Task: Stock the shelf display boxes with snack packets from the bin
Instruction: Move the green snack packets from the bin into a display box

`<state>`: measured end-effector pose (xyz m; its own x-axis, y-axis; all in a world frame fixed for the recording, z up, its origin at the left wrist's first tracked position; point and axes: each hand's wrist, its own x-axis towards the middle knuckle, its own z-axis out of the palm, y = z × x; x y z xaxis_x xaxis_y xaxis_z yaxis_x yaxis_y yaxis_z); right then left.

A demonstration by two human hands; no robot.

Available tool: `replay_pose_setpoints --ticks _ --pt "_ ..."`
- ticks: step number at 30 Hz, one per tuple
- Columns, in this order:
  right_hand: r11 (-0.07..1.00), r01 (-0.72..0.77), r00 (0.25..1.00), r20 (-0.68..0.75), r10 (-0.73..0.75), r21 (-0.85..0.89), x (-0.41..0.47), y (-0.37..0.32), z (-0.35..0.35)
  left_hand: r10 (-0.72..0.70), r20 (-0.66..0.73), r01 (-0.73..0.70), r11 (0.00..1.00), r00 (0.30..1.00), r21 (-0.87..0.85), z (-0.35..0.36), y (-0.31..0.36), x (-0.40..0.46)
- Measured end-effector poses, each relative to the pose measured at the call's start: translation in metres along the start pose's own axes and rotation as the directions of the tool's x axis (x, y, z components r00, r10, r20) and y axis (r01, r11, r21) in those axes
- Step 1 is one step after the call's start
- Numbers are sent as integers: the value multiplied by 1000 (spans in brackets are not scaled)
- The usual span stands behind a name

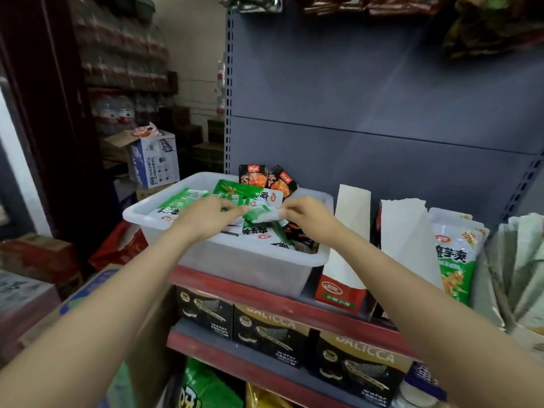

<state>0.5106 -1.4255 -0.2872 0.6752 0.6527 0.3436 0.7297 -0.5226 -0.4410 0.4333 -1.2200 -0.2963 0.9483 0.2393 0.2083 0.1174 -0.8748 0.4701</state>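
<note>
Head view: over the translucent bin [164,219], both hands pinch one green-and-white snack packet [260,212], left hand [209,214] and right hand [306,216] at opposite ends, its length running left-right. The open display boxes [350,225] stand just right of the bin, nearer the right hand.

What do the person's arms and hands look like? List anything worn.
Both arms are bare up to the frame edge: no sleeves show. The left hand and right hand wear no gloves, and no rings, watch or bracelet can be seen.

Shop, stocked shelves [294,307], stacked water bottles [117,113]
</note>
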Motion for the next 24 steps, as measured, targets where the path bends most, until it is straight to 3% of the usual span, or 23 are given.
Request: replay_pose_setpoints --ticks 3,7,11,16,19,24 --pt "940 -58 984 -141 111 336 -10 2 -10 69 -4 -69 996 998 -52 -1 8 -5" --pt "743 -79 959 -154 240 665 -25 -3 -21 238 -61 -242 967 969 -84 7 27 -8" --pt "612 -82 920 -177 351 786 -40 0 -38 304 -278 -335 940 911 -67 21 53 -7" --pt "482 -61 865 -194 462 874 -68 15 -71 323 -315 -417 858 892 -300 34 96 -6" --pt "563 -51 818 -289 497 825 -86 24 -94 373 -320 -477 801 871 -362 43 128 -7" --pt "764 26 793 -479 377 644 -120 38 -143 422 -206 -460 691 883 -557 66 192 -11"
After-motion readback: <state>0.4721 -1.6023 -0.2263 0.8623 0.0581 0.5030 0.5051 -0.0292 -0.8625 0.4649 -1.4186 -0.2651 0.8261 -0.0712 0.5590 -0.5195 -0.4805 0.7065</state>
